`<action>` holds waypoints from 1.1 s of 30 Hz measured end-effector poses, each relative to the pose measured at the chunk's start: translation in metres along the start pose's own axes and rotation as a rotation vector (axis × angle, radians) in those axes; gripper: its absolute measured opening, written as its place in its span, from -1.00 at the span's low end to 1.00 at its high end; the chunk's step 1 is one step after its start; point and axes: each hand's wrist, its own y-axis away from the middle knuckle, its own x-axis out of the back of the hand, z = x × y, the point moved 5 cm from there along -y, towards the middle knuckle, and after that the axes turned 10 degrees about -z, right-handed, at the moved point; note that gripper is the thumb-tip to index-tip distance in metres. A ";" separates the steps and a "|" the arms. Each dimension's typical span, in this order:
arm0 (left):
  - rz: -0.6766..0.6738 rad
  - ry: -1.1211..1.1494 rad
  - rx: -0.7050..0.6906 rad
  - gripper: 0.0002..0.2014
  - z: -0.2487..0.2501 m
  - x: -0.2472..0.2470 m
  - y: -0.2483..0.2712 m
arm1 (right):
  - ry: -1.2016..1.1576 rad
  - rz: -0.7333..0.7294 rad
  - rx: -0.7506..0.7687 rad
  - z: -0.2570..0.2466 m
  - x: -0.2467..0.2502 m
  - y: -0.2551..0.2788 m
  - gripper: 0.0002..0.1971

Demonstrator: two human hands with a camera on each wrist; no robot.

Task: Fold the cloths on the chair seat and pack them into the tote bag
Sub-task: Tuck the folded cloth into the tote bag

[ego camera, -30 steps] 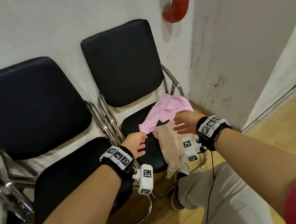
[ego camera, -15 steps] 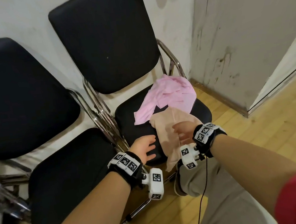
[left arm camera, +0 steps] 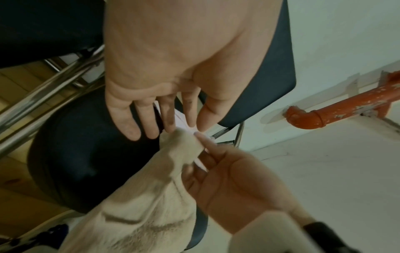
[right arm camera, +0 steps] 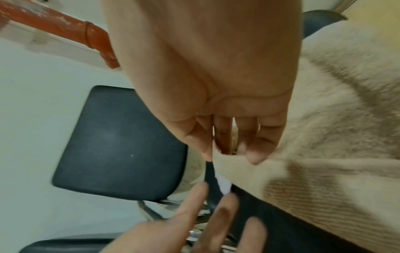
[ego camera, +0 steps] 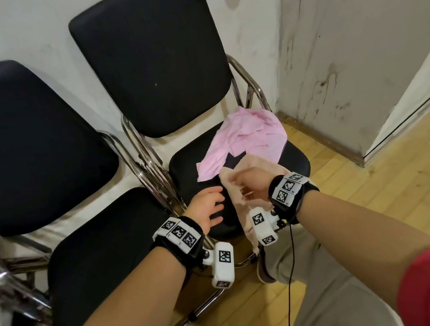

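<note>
Two cloths lie on the right chair's black seat. A crumpled pink cloth lies at the back. A beige cloth lies in front of it and hangs over the seat's front edge. My right hand pinches the beige cloth at its upper edge, with the fingers curled onto the fabric. My left hand hovers over the seat just left of that cloth with its fingers straight and spread; it holds nothing. No tote bag is in view.
A second black chair stands against the left side, chrome frames touching. White walls meet in a corner behind the seat, with a red pipe on the wall. Wooden floor lies to the right, and my knee is below the seat.
My right hand drew back from the pink cloth and took hold of the beige cloth's edge. My left hand moved in over the seat toward it. The view tilted downward.
</note>
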 end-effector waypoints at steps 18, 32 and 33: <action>0.244 -0.302 -0.536 -0.54 0.064 0.034 0.089 | 0.201 -0.099 0.339 -0.098 -0.098 0.085 -0.63; 0.694 -0.851 -0.623 -0.81 0.060 0.189 0.218 | 1.112 0.118 0.704 -0.144 -0.239 0.118 -0.91; 0.737 -0.870 -0.618 -0.79 0.056 0.205 0.226 | 1.151 0.109 0.708 -0.146 -0.251 0.117 -0.86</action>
